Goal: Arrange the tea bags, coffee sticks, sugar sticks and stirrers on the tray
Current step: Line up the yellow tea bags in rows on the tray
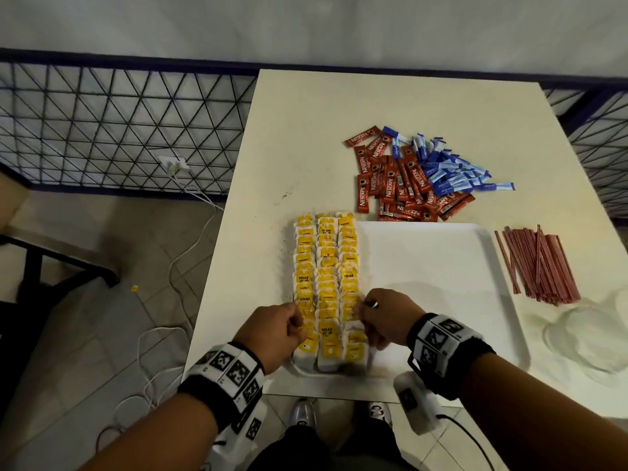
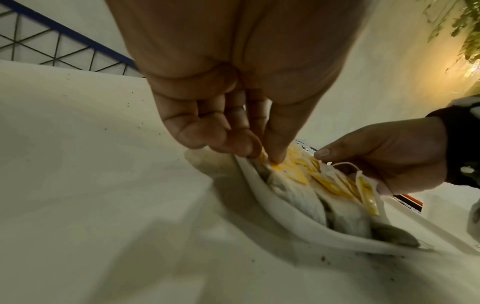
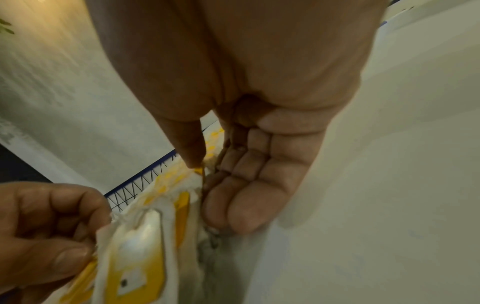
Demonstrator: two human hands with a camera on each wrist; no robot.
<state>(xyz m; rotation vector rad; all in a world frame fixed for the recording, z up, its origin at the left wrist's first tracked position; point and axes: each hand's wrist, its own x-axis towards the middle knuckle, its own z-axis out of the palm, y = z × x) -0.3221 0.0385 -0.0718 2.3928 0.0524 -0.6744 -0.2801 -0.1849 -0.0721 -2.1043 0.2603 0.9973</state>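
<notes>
Three rows of yellow-tagged tea bags (image 1: 326, 266) fill the left end of the white tray (image 1: 441, 266). My left hand (image 1: 289, 326) pinches a tea bag (image 2: 270, 162) in the left row at the near end. My right hand (image 1: 365, 312) pinches a tea bag (image 3: 198, 171) in the right row. Red coffee sticks (image 1: 394, 185) and blue sugar sticks (image 1: 452, 171) lie heaped on the table beyond the tray. Red stirrers (image 1: 540, 266) lie in a bundle to the tray's right.
The white table (image 1: 339, 107) ends close to my body. Clear plastic lids or bags (image 1: 588, 338) lie at the right near corner. A wire fence (image 1: 119, 124) and cables (image 1: 190, 239) on the tiled floor are to the left.
</notes>
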